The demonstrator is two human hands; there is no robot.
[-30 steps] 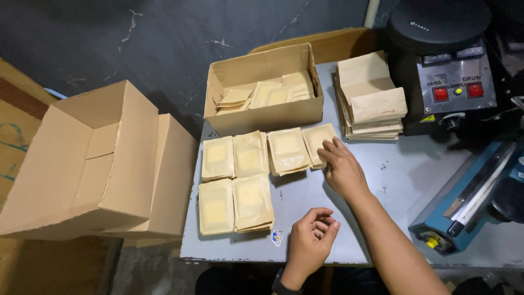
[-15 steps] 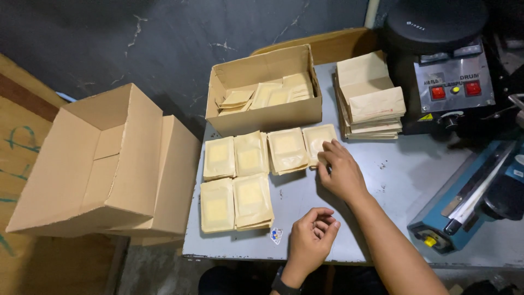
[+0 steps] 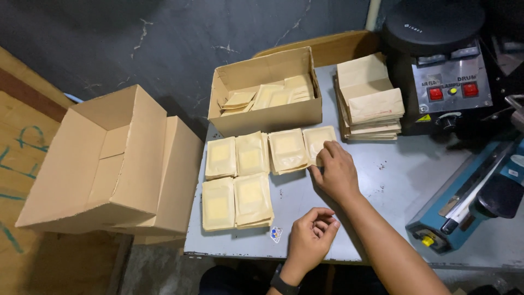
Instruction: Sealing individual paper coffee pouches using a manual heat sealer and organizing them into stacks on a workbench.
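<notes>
Right hand (image 3: 337,173) lies flat, fingers spread, on the rightmost tan pouch (image 3: 318,143) in the back row on the worktop (image 3: 393,186). Left hand (image 3: 312,237) is loosely curled near the front edge, holding nothing. Both have barely shifted from a second ago. Bare worktop lies between the right hand and the blue sealer (image 3: 469,202).

Head view, steeply down, near table (image 3: 393,186)
</notes>
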